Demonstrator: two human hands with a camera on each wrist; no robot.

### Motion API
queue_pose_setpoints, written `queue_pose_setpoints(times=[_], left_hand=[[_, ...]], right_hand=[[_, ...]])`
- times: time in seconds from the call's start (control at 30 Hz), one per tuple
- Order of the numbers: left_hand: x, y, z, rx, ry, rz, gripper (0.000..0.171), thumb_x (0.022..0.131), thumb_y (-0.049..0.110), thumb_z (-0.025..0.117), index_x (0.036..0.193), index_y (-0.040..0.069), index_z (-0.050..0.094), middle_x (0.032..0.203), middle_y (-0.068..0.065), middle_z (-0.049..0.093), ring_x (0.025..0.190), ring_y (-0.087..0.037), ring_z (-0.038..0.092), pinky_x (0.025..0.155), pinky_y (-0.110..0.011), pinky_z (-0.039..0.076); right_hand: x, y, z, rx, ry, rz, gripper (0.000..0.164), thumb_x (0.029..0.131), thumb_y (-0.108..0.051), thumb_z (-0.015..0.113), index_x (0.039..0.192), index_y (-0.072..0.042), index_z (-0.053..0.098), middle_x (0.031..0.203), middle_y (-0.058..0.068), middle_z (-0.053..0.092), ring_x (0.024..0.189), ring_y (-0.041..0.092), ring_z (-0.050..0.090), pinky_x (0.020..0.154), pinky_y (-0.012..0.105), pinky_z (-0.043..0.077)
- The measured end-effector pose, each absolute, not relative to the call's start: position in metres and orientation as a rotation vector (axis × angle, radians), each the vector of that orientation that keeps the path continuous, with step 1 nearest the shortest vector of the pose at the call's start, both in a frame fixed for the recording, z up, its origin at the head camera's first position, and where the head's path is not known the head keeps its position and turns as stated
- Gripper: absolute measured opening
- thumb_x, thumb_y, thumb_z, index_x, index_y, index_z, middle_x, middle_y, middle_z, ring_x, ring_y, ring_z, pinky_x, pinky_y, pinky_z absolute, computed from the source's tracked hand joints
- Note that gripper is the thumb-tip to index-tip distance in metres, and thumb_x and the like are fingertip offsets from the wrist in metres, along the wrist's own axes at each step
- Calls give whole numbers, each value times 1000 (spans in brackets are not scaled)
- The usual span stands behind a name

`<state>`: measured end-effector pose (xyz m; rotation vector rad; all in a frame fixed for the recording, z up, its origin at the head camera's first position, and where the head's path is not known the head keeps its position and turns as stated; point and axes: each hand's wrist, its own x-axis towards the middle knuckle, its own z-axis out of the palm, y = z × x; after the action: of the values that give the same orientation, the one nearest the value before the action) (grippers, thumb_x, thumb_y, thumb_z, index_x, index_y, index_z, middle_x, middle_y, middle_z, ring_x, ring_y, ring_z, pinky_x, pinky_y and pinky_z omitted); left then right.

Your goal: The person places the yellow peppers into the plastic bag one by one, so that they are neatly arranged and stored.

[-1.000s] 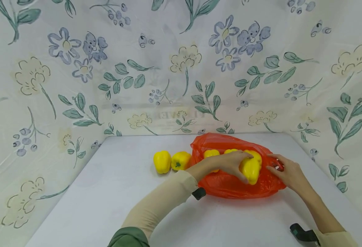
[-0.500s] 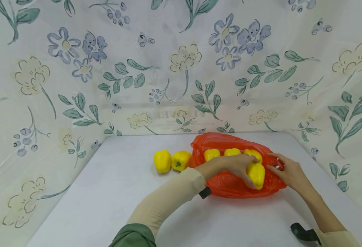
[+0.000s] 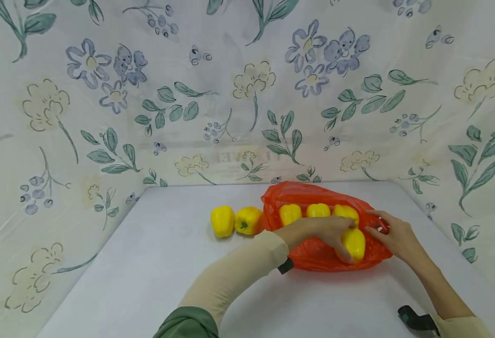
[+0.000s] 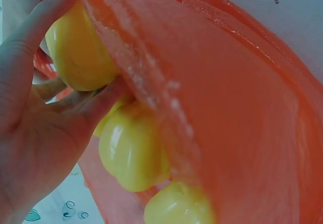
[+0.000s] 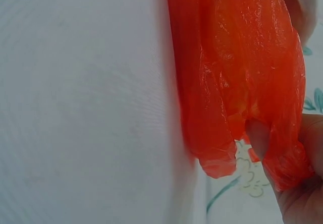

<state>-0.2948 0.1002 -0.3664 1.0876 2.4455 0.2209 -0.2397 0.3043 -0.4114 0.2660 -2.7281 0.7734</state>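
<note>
At the right of the table, a red plastic bag (image 3: 328, 263) lies with its mouth spread open. My left hand (image 3: 315, 230) reaches over it and holds a yellow bell pepper (image 3: 354, 245) by the bag's front right inside. In the left wrist view, the thumb is on one side of this bell pepper (image 4: 81, 50) and fingers are on the other. Three more yellow bell peppers (image 3: 318, 210) sit in a row along the back inside the bag. My right hand (image 3: 399, 239) pinches the bag's right edge; bunched red plastic (image 5: 287, 166) shows at its thumb.
Two yellow bell peppers, one upright (image 3: 222, 221) and one with its green stem forward (image 3: 248, 220), rest on the white table (image 3: 154, 253) just left of the bag. A floral-patterned sheet (image 3: 213, 117) hangs behind and at both sides.
My left hand has moved right and slightly toward me with the bell pepper, uncovering more of the back row. My right hand stays at the bag's edge.
</note>
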Motion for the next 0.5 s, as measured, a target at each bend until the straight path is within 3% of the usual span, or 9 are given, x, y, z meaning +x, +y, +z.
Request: queue_pose_setpoints(times=[0.2,0.5], left_hand=[[-294,101,-368,1056,2453,262,90,74,50,81,148,30,35,143,17,46,129,-3,42,108,-27,43],[-295,101,-375,1038,2467,304,93,73,52,80,150,31,32,150,18,41,133,-3,40,113,-26,39]], right_hand=[[-240,305,-411,271,-2728,785,48,89,-20,72,131,-5,54,113,27,64,88,31,62,69,41,61],[-239,306,-411,284,-2715,770,47,89,-19,72,131,-5,55,111,26,65,87,29,61,69,42,61]])
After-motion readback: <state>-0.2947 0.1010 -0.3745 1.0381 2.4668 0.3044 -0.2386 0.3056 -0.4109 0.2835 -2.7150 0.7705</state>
